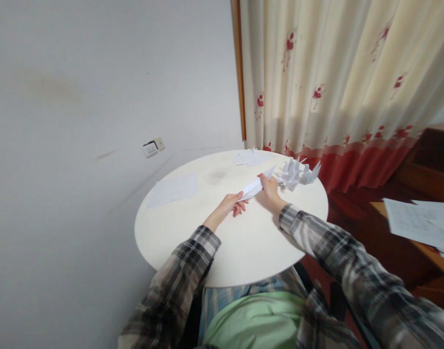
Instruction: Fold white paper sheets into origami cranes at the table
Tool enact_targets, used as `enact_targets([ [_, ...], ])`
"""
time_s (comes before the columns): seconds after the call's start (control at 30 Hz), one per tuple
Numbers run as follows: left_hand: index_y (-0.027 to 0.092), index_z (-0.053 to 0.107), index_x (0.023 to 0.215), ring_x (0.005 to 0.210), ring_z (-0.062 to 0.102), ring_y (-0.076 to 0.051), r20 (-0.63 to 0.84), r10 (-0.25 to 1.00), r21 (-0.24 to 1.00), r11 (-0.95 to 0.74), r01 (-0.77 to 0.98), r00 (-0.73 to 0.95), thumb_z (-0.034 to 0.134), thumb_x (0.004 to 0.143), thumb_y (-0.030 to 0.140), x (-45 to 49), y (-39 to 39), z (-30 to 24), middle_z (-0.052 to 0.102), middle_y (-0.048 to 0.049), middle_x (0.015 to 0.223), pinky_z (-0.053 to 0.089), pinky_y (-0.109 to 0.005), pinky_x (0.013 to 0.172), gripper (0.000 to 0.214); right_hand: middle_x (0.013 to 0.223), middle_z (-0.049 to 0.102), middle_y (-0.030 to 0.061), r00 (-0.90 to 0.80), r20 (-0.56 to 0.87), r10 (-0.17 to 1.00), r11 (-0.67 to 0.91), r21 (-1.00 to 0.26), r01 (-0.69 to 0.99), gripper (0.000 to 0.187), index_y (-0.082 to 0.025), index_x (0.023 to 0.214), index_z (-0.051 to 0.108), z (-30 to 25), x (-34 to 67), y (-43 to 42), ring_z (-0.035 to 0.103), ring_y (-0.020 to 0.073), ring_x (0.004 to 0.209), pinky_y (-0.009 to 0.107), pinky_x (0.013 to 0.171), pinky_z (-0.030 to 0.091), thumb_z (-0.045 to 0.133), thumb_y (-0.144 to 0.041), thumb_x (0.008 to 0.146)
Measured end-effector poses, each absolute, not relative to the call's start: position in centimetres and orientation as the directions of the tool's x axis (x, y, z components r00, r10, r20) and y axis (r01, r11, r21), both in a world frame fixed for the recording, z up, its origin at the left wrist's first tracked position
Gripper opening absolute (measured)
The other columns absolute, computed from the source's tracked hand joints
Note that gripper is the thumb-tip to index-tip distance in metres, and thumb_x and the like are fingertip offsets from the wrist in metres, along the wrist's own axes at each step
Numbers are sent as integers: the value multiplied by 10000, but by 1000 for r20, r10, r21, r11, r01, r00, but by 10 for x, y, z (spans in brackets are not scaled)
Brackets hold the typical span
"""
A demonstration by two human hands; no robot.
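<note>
A long, narrow piece of folded white paper (251, 188) is held slantwise above the round table. At its lower left end, my left hand (232, 203) pinches it between thumb and fingers. My right hand (270, 188) grips it near the upper right end, whose pointed tip sticks out past the fingers. Just right of that hand stands a cluster of folded white paper pieces (291, 174) with pointed tips. The palm side of my right hand is hidden.
The round white table (178, 242) stands near a wall. Flat white sheets (176, 189) lie at its left, and more paper (249, 157) lies at the back. A floral curtain (316, 97) hangs behind. Written sheets (418, 220) rest on wooden furniture at right.
</note>
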State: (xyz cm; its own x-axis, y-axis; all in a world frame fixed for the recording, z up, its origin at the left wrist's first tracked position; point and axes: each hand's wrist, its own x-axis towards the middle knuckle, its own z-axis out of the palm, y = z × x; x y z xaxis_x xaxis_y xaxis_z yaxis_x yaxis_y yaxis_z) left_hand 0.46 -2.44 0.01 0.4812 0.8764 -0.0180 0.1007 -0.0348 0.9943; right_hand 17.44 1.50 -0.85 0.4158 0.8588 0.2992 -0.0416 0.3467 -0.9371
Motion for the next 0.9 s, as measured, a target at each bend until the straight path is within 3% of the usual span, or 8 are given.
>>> enact_targets([
  [0.37,107,519,541,301,433,-78,-55,891,987,-19,158,451,445,730,615,6,-26,0,495,-7,378,300,-200,334,547,632,542,16,443,286,850,337,-941,-38,305,-135,745,584,-11,177,18,432,125,548,244,517,336,468,-408,673],
  [0.73,77,586,741,341,410,-34,33,855,984,-120,134,518,515,738,530,4,-25,0,565,-9,521,280,-175,354,459,607,527,0,342,321,883,355,-934,-41,353,-133,762,572,-10,172,14,420,112,533,239,507,318,494,-464,668],
  [0.9,78,571,727,346,394,-21,38,840,971,-158,177,541,574,723,455,4,-26,1,573,-6,558,284,-167,359,377,574,494,-11,263,342,902,359,-933,-20,378,-129,758,571,-8,168,9,394,101,525,227,490,297,515,-488,653],
])
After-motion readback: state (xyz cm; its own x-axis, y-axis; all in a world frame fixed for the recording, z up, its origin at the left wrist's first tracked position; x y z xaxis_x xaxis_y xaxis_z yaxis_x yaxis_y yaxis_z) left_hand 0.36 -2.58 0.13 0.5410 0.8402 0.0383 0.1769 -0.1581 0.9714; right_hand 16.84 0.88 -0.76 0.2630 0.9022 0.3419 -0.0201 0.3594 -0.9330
